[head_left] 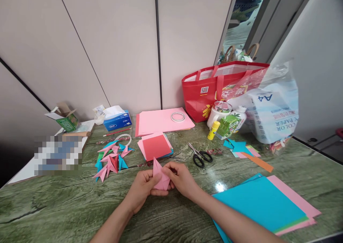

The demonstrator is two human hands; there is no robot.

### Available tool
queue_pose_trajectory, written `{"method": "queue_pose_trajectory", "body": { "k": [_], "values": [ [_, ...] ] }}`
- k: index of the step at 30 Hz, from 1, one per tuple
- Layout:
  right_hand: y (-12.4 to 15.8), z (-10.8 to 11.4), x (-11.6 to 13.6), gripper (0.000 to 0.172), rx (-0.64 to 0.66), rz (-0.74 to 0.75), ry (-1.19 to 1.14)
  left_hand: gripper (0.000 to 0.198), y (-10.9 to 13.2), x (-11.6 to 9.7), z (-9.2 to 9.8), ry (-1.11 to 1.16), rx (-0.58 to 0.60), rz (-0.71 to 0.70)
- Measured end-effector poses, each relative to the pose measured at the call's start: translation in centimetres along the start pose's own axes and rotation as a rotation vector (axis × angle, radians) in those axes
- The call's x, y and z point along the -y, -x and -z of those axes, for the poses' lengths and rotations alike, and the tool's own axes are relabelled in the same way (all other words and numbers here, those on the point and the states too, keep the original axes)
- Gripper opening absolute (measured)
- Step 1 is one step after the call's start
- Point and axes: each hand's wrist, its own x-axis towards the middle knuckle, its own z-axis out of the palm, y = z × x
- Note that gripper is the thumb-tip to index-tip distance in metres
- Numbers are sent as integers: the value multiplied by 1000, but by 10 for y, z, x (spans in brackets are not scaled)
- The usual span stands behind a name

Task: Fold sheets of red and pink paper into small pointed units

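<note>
Now your left hand and right hand are gripping the pink fold above the table, near the squares, and uneven pinching is possibly risking a skewed crease

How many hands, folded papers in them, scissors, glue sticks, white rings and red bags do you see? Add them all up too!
Hands: 2 (left hand, right hand)
Folded paper in them: 1
Scissors: 1
Glue stick: 1
White rings: 2
Red bag: 1
Total: 8
</note>
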Motion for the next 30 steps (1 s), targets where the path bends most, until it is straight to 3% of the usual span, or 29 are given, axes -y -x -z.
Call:
{"method": "queue_pose_trajectory", "body": {
  "k": [23, 30],
  "values": [
    [-1, 1, 0, 30, -9, 0, -3, 37, -1, 2, -3, 34, -22, 47],
    [2, -1, 2, 27, -30, 55, 24, 31, -1, 3, -2, -109, -25, 25]
  ]
}}
